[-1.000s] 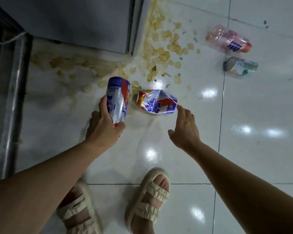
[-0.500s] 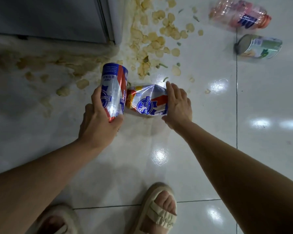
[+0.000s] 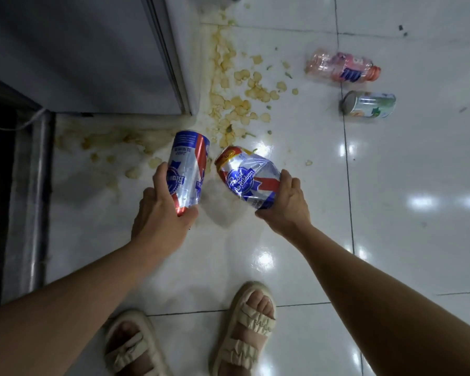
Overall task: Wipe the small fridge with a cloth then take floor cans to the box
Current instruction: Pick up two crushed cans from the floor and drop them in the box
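Observation:
My left hand (image 3: 160, 215) grips a tall blue, red and silver beer can (image 3: 187, 169), held up off the floor. In my right hand (image 3: 285, 204) is a crushed beer can (image 3: 248, 177) of the same brand, lifted above the white tiles and tilted. A green and white can (image 3: 369, 104) lies on its side on the floor at the upper right. Just beyond it lies a pink plastic bottle (image 3: 342, 67). The grey small fridge (image 3: 79, 52) stands at the upper left.
Spilled crisps and a yellowish stain (image 3: 236, 99) spread over the tiles beside and in front of the fridge. A metal rail (image 3: 38, 199) runs along the left edge. My two sandalled feet (image 3: 244, 329) stand at the bottom.
My right hand closed on the crushed can and lifted it off the floor. The left hand kept hold of its can, and the view shifted back.

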The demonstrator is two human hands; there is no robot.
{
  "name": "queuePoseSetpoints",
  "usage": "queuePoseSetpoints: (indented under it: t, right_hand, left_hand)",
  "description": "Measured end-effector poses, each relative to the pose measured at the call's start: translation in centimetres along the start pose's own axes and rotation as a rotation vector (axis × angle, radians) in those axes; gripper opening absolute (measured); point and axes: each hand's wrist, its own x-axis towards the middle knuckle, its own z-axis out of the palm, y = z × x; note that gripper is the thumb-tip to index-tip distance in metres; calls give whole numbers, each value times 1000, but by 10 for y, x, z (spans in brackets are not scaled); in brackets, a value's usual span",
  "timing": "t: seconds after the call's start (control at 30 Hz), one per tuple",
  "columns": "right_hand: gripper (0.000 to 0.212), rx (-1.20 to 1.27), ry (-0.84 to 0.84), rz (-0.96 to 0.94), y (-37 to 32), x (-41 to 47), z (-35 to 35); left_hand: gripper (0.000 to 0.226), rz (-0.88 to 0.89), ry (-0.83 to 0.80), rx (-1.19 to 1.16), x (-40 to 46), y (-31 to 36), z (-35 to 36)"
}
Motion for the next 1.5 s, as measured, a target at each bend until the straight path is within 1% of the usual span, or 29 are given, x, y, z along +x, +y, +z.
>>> queuePoseSetpoints:
  t: [0.1, 0.23, 0.37, 0.53, 0.67, 0.9, 1.03, 1.23, 1.37, 1.5]
  right_hand:
    - [95, 56, -3, 26, -17, -36, -47]
    - [94, 127, 6, 78, -40, -84, -119]
    - [94, 178, 31, 102, -68, -132, -193]
    - [90, 223, 106, 105, -104, -196, -287]
    - [87, 283, 208, 122, -124, -248, -355]
    - [84, 360, 389, 158, -142, -340, -451]
    - [80, 422, 493, 188, -142, -389, -492]
    - [81, 498, 615, 224, -122, -448, -549]
    - [84, 537, 692, 252, -98, -470, -582]
    - [81, 572, 748, 262, -66, -483, -615]
  left_hand:
    - [88, 39, -19, -14, -28, 32, -38]
    - [86, 43, 1, 25, -72, 85, -90]
    - [83, 78, -9, -10, -124, 140, -140]
    - [80, 148, 5, -78, -185, 203, -204]
    - [78, 213, 17, -110, -223, 247, -257]
    - [78, 366, 28, -146, -286, 308, -334]
    - [77, 435, -25, -197, -320, 334, -360]
    - [74, 556, -33, -220, -358, 391, -380]
    - [74, 632, -62, -215, -375, 438, -379]
    - [71, 700, -61, -204, -392, 489, -363]
